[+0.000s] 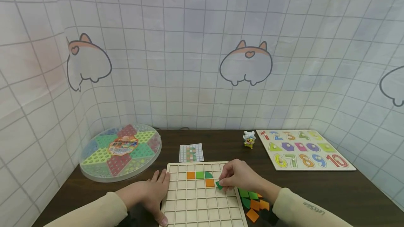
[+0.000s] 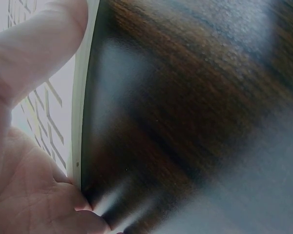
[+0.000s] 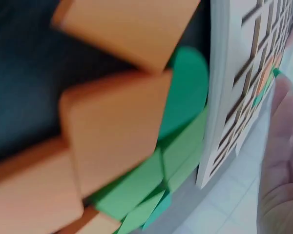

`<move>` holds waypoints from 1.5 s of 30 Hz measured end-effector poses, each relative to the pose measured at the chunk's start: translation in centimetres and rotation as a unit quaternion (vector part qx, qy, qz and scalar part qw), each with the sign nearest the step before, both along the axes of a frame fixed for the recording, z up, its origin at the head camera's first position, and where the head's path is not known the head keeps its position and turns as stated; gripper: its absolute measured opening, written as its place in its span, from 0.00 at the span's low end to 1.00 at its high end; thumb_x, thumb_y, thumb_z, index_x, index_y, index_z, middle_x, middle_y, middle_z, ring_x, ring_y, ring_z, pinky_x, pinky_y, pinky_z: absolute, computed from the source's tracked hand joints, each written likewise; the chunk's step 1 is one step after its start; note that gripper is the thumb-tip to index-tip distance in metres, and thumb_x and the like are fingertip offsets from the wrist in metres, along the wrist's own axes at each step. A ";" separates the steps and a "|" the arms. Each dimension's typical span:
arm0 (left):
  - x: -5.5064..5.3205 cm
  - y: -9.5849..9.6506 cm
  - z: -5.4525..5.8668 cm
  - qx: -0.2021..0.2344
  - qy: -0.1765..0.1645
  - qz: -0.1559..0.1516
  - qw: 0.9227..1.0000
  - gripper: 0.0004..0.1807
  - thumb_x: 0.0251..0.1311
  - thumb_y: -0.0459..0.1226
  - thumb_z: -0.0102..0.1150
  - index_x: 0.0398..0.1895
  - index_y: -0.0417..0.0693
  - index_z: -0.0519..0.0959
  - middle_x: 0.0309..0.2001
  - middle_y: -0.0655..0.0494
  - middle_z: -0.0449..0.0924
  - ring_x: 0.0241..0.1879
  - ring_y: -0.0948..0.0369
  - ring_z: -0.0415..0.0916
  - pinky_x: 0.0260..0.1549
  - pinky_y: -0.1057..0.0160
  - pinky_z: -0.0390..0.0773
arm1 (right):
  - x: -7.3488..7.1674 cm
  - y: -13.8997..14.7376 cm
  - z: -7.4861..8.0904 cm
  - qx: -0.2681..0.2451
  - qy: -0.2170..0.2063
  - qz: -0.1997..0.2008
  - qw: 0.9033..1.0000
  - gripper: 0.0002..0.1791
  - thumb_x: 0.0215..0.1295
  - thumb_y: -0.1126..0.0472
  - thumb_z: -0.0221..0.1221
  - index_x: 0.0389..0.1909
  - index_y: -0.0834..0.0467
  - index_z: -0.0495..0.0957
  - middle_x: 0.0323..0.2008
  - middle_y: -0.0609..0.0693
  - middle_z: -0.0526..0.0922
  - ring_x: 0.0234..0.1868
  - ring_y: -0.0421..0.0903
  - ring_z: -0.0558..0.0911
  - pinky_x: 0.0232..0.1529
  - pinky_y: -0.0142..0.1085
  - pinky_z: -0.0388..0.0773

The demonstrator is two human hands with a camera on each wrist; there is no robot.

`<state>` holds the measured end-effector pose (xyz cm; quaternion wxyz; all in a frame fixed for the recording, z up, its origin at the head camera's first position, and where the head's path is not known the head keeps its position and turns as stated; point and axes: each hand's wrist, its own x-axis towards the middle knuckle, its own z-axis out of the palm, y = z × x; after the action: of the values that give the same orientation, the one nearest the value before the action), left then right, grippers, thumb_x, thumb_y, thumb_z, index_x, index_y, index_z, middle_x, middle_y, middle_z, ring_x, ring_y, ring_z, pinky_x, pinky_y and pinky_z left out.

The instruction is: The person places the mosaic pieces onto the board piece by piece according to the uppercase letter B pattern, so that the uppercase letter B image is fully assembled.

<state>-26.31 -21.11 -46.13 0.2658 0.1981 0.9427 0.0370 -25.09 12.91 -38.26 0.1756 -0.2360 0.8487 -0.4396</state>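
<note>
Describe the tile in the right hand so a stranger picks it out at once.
On the dark table, find the pale gridded board. Over its right side, the right hand pinches a small green tile. It is the only tile held: the inset tiles lie in the board's squares, the loose tiles beside the board.

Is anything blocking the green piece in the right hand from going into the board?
Nothing visible blocks it. The right hand pinches the green piece over the grid board, just right of an orange tile. The left hand is at the board's left edge.
</note>
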 end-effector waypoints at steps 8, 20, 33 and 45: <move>0.2 0.0 0.3 0.005 -0.001 0.004 1.000 0.89 0.21 0.81 0.68 0.83 0.43 0.39 0.83 0.37 0.32 0.81 0.36 0.32 0.74 0.35 0.55 | 0.7 -1.6 -0.8 -0.019 -0.046 0.010 0.999 0.04 0.66 0.70 0.65 0.31 0.65 0.84 0.29 0.54 0.89 0.31 0.50 0.90 0.34 0.39 0.87; -1.2 -0.7 -1.6 0.011 -0.004 -0.002 1.000 0.91 0.17 0.82 0.68 0.84 0.43 0.39 0.83 0.36 0.32 0.81 0.35 0.32 0.73 0.34 0.56 | 0.9 -2.9 -1.3 0.052 0.045 0.028 0.997 0.06 0.64 0.67 0.68 0.27 0.59 0.86 0.23 0.51 0.86 0.23 0.43 0.82 0.25 0.33 0.78; -1.2 -0.7 -1.9 0.012 -0.001 -0.004 1.000 0.91 0.17 0.82 0.67 0.83 0.43 0.38 0.83 0.36 0.31 0.81 0.35 0.31 0.73 0.34 0.55 | 0.6 -3.3 -1.8 0.108 0.131 0.055 0.984 0.06 0.63 0.65 0.70 0.26 0.54 0.88 0.25 0.43 0.86 0.25 0.32 0.76 0.28 0.29 0.75; -0.3 0.0 -0.5 -0.008 0.004 0.001 1.000 0.90 0.19 0.82 0.67 0.83 0.44 0.39 0.83 0.38 0.33 0.81 0.36 0.33 0.74 0.36 0.56 | 0.9 -2.4 -1.3 0.103 0.128 0.059 0.985 0.06 0.59 0.67 0.72 0.26 0.56 0.87 0.26 0.44 0.87 0.26 0.32 0.77 0.30 0.29 0.76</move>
<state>-26.65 -21.16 -46.65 0.2633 0.1956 0.9443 0.0289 -24.18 10.56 -39.59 0.1140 -0.3204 0.8897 -0.3045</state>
